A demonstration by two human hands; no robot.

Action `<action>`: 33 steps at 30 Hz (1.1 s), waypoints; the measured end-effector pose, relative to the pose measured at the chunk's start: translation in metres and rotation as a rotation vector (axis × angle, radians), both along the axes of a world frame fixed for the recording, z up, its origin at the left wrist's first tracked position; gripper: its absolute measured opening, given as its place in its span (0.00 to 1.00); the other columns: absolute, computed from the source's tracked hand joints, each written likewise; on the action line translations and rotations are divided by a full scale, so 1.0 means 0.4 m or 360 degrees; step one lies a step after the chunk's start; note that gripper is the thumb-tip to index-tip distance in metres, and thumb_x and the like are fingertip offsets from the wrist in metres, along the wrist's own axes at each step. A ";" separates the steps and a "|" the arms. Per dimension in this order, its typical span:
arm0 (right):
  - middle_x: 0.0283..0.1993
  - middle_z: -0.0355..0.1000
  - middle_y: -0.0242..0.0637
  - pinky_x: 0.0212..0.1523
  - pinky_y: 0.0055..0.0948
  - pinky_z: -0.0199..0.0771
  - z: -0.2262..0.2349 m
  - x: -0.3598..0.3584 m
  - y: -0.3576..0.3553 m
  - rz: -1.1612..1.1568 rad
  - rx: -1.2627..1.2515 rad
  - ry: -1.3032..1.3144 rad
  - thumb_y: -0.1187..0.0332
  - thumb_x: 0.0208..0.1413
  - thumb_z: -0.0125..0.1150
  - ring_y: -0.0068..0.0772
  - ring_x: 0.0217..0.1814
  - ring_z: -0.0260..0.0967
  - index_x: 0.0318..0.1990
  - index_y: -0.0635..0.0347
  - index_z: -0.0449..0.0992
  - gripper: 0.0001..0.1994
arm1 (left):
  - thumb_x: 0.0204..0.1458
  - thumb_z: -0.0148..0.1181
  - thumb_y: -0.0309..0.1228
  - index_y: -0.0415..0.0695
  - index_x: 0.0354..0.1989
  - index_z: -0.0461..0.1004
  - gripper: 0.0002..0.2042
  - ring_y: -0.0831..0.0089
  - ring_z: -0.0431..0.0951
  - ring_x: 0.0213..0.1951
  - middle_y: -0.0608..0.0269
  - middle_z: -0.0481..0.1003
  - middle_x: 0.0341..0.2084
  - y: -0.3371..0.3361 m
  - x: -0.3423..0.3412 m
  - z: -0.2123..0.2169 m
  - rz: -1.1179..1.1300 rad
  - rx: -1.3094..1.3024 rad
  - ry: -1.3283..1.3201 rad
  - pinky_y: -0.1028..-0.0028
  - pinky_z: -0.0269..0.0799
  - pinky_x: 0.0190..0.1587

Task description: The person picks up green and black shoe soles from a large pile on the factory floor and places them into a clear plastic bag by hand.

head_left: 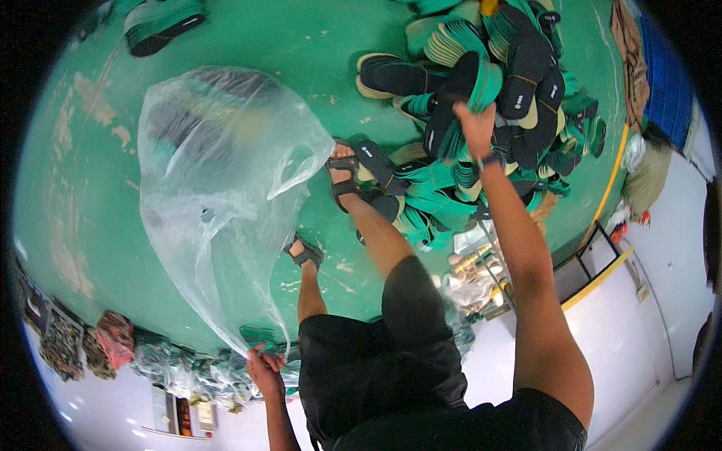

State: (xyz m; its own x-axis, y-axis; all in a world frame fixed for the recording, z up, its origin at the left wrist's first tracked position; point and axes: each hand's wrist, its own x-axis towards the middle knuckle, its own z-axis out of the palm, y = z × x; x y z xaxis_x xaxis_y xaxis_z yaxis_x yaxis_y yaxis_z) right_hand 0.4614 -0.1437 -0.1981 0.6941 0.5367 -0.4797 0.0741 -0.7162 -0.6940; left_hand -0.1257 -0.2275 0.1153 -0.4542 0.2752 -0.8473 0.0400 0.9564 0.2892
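Observation:
A large clear plastic bag (218, 180) lies over the floor at left, with dark and pale bundles showing dimly through its far end. My left hand (265, 370), low in the picture, is closed on the near edge of this bag and draws it taut. On the right, a big heap of bundled shoe insoles (444, 184), black on one face and green at the edges, spreads over the floor. My right hand (476, 131) reaches into the heap and grips the end of a black and green insole bundle (481, 81); its fingertips are partly hidden.
My sandalled feet (344, 169) stand between bag and heap on the green floor (83, 188). Another insole bundle (165, 26) lies at the far left. A metal-framed rack (496, 278) stands near the heap. Filled plastic bags (177, 368) line the wall at lower left.

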 end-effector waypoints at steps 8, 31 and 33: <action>0.43 0.66 0.57 0.49 0.44 0.64 0.479 -0.714 -0.031 0.2196 0.0057 0.0321 0.55 0.27 0.67 0.57 0.51 0.61 0.58 0.72 0.55 0.47 | 0.62 0.37 0.47 0.38 0.42 0.66 0.22 0.77 0.57 0.11 0.69 0.53 0.06 -0.088 -0.039 -0.007 0.0092 0.0252 -0.0203 0.72 0.67 0.27; 0.54 0.64 0.51 0.56 0.38 0.62 0.165 -1.272 0.062 0.2152 -0.0378 -0.0364 0.42 0.42 0.61 0.50 0.53 0.64 0.60 0.63 0.57 0.43 | 0.59 0.49 0.36 0.41 0.34 0.73 0.12 0.89 0.59 0.18 0.74 0.65 0.17 -0.294 -0.096 0.117 0.0139 0.0286 -0.0933 0.84 0.52 0.20; 0.54 0.64 0.51 0.59 0.34 0.59 0.271 -1.394 0.217 0.2078 -0.0336 0.0158 0.45 0.45 0.61 0.46 0.53 0.64 0.62 0.64 0.54 0.42 | 0.58 0.51 0.36 0.41 0.31 0.73 0.12 0.89 0.60 0.19 0.74 0.66 0.17 -0.339 -0.107 0.092 0.0042 0.0123 -0.0700 0.84 0.52 0.20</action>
State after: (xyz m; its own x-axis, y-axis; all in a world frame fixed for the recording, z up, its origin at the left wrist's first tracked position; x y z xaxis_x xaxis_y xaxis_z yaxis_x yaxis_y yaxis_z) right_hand -0.0963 -0.0568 -0.0897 -0.3139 0.6881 -0.6542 0.7419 -0.2522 -0.6213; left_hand -0.1687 -0.3633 0.1520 -0.0631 0.3386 -0.9388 -0.1267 0.9303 0.3441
